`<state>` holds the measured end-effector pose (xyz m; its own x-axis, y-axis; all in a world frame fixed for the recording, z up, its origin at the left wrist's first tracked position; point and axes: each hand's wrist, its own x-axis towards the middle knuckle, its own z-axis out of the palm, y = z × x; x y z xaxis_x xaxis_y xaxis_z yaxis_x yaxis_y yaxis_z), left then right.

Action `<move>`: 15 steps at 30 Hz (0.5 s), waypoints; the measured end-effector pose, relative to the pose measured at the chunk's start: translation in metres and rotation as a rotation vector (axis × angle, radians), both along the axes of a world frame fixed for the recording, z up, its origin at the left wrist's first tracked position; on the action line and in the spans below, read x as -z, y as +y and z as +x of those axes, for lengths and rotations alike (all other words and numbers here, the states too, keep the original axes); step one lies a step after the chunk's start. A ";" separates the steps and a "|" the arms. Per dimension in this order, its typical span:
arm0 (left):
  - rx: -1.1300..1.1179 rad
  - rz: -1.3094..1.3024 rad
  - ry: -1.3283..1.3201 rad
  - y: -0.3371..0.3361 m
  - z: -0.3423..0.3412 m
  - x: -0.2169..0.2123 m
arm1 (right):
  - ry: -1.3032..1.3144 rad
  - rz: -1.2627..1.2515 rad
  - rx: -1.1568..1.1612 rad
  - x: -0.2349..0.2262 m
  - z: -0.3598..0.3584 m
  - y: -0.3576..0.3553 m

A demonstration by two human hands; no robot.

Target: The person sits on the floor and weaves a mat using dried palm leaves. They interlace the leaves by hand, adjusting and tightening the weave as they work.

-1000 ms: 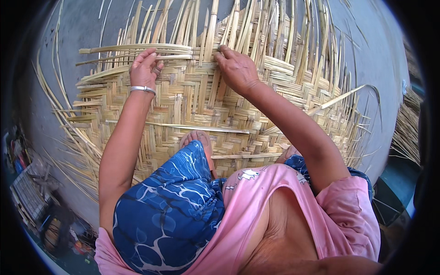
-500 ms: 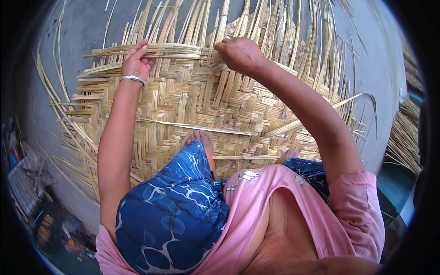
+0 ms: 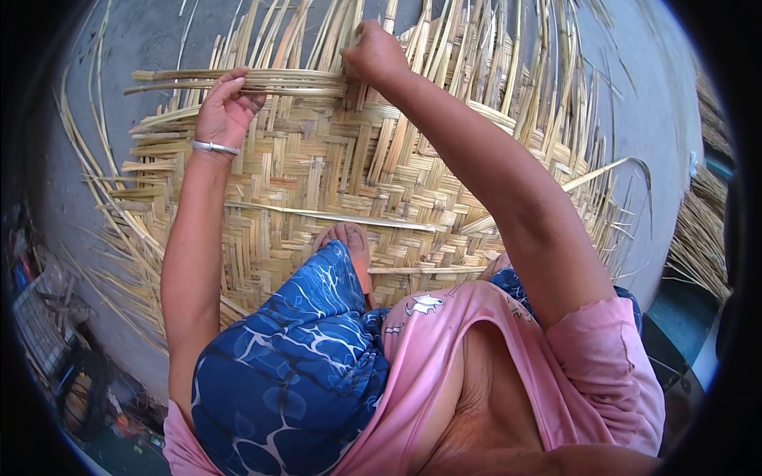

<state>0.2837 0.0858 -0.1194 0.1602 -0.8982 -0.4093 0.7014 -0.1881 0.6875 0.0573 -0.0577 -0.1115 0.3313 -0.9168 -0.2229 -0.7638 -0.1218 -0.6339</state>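
Note:
A half-woven mat of split reed strips (image 3: 294, 170) lies under me, its loose upright ends fanning out at the far side. My left hand (image 3: 225, 117) is closed on a flat bundle of crosswise strips (image 3: 298, 82) near the mat's far left edge, thumb on top. My right hand (image 3: 376, 55) is a fist at the bundle's right end, its fingers against upright strips (image 3: 341, 36); the grip itself is partly hidden by the back of the hand.
A loose pale strip (image 3: 333, 216) lies across the weave in front of my foot (image 3: 347, 238). More long strips (image 3: 107, 170) curve along the left side. Bundles of dry stalks (image 3: 698, 230) are at the far right, and a wire rack (image 3: 40, 329) stands among clutter at lower left.
My right hand has moved up and left to the upright strips. My left hand has shifted slightly left and down, and the bundle's left end reaches further left.

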 end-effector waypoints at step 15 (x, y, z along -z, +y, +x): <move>0.539 0.327 -0.394 -0.028 -0.065 -0.040 | -0.140 0.193 -0.069 -0.003 -0.014 -0.008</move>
